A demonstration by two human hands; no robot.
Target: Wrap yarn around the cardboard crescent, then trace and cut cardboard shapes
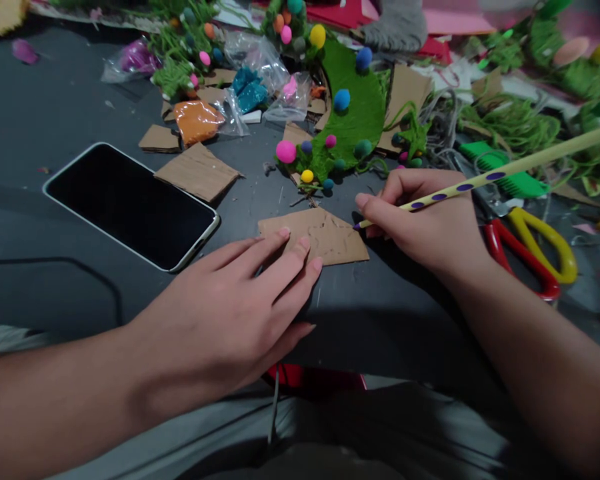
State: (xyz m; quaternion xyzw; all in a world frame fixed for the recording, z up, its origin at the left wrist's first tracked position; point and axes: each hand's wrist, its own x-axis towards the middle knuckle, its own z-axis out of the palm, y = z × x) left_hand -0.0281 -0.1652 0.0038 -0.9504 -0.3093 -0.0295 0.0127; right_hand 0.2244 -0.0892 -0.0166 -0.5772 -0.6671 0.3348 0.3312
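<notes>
A small piece of brown cardboard [337,239] lies flat on the dark table, with faint drawn lines on its surface. My left hand [240,300] rests on its left part, fingers stretched out and pressing it down. In my right hand [415,213] I grip a pale yellow pencil [510,167] with purple spots. Its tip touches or hovers just at the cardboard's right edge; I cannot tell which. Behind the cardboard lies a green crescent shape [355,110] trimmed with coloured pom-poms.
Left of my hand lies a phone [130,203] with a dark screen, a cardboard scrap [199,172] overlapping it. Red-and-yellow-handled scissors [523,257] sit beside my right wrist. Green yarn [515,127], a green comb-like piece [515,170] and an orange packet [197,121] crowd the back.
</notes>
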